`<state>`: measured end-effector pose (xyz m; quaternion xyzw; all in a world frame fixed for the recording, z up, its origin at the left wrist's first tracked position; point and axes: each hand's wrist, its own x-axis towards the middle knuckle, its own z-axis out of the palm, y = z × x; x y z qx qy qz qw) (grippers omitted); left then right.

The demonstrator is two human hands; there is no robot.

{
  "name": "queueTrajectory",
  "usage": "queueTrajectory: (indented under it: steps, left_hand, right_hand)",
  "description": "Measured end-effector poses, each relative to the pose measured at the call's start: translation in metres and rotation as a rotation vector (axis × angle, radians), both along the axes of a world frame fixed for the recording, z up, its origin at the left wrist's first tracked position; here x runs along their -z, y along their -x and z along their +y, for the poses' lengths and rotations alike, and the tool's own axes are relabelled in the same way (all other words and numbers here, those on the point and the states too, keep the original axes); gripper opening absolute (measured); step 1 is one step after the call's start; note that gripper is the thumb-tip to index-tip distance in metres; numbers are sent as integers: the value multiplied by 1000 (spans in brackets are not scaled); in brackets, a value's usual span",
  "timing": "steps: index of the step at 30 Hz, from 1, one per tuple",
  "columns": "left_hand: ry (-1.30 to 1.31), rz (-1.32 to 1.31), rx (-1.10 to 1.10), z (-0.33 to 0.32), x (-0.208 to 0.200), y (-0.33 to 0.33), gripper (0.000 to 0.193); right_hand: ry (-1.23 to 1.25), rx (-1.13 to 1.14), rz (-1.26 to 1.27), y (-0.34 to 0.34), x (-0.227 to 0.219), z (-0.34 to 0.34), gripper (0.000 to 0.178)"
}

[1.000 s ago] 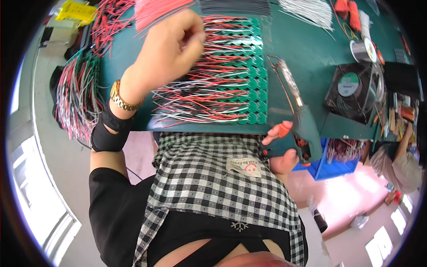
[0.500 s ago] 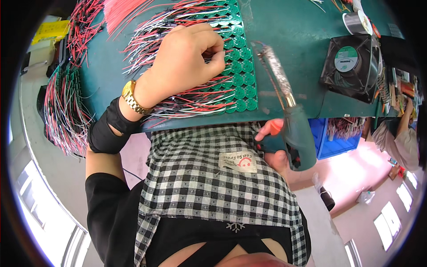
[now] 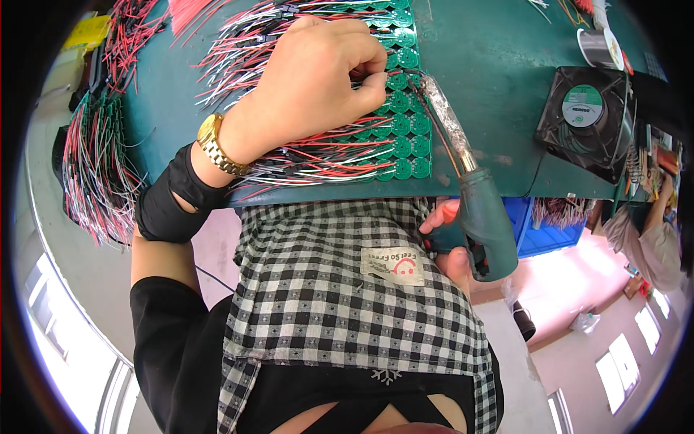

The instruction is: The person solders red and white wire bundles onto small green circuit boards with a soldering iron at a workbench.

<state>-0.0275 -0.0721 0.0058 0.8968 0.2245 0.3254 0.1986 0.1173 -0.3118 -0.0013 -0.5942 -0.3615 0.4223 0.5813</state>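
My left hand (image 3: pixel 318 72), with a gold watch at its wrist, is closed in a pinch over a panel of round green circuit boards (image 3: pixel 401 148). A thin wire appears to be between the thumb and forefinger, mostly hidden by them. Red, white and black wires (image 3: pixel 318 155) fan out leftward from the boards, under and around this hand. My right hand (image 3: pixel 452 253) grips a dark green soldering gun (image 3: pixel 488 217) at the table's front edge, its fingers partly behind the handle. The gun's thin tip reaches the boards right beside my left fingertips; contact cannot be made out.
A black fan (image 3: pixel 585 119) and a solder spool (image 3: pixel 600 49) stand at the right. Wire bundles (image 3: pixel 101 173) hang at the left edge; pink wires lie farther back. A blue crate (image 3: pixel 553 235) sits below the table (image 3: pixel 491 87). Another person's arm shows far right.
The soldering gun's tip has come in to the boards beside my left fingertips. The boards and my left hand sit slightly farther right in the picture; the pinch stays closed.
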Motion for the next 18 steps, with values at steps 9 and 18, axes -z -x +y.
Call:
queueTrajectory:
  steps: [9,18]
  left_hand:
    - [-8,13,-4,1,0,1,9]
    - [-8,35,9,1,0,-1,10]
  right_hand:
    - [-44,-137,85,-12,11,-5,57]
    - [-67,56,-19,-11,0,-6,62]
